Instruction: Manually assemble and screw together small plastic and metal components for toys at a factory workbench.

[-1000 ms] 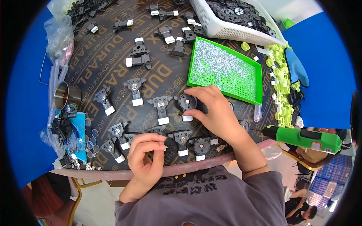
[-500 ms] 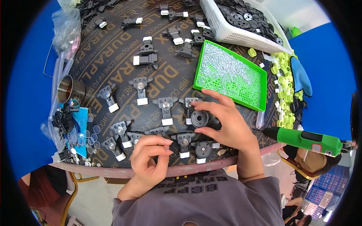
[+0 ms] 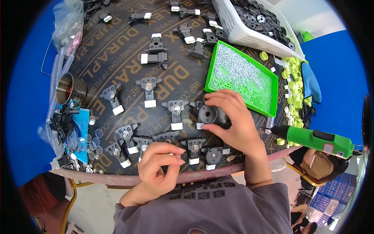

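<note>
My right hand grips a round black disc by its edge, between thumb and fingers. The disc lies over a black T-shaped part with a white end, covering most of it. My left hand is closed in a pinch near the table's front edge; a tiny pale bit shows at its fingertips, too small to name. Beside that hand stands another black T-shaped part, and right of it one topped by a black disc. More such parts, with metal pieces at their centres, sit farther left, including one.
A green tray of small screws stands behind my right hand, below a white basket of black discs. At right are a green electric screwdriver and yellow rings. A metal cup and clear rings are at left.
The disc in my right hand now lies more squarely over the T-shaped part, and that hand's fingers have drawn in around it. My left hand keeps its pinch. The whole view has shifted slightly.
</note>
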`<state>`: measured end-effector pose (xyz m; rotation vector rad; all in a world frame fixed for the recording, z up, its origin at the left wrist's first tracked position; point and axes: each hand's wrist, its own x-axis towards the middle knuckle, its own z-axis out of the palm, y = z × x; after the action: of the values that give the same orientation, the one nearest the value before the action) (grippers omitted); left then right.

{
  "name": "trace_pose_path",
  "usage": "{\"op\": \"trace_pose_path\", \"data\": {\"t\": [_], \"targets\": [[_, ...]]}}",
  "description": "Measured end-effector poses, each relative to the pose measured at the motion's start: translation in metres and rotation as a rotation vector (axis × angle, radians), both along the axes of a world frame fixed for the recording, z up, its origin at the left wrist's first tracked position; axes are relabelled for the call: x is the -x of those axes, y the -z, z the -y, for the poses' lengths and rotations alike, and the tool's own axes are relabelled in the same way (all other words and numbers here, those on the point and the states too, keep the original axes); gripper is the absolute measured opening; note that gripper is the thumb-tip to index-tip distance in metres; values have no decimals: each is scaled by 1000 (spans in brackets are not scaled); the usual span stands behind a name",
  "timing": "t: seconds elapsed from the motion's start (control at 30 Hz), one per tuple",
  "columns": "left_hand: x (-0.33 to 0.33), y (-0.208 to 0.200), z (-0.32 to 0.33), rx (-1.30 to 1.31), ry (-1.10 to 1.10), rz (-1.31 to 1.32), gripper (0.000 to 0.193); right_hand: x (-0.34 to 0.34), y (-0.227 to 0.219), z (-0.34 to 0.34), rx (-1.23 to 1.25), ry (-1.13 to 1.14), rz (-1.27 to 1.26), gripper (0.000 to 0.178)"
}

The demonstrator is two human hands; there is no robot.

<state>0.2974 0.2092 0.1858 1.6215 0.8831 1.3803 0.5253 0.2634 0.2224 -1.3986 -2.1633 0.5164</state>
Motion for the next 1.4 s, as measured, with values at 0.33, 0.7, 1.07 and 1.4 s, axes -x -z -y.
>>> {"op": "trace_pose_path", "data": {"t": [0.33, 0.7, 1.07, 1.4], "targets": [[1, -1, 0, 30, 8, 13, 22, 5, 11, -4, 2, 83, 71, 53], [3, -39, 11, 7, 10, -267, 21, 0, -3, 9, -128, 11, -41, 65], [-141, -127, -227, -583, 125, -802, 26, -1, -19, 59, -210, -582, -172, 30], [-302, -40, -397, -36, 324, -1595, 104, -26, -25, 56, -138, -601, -25, 31]]}}
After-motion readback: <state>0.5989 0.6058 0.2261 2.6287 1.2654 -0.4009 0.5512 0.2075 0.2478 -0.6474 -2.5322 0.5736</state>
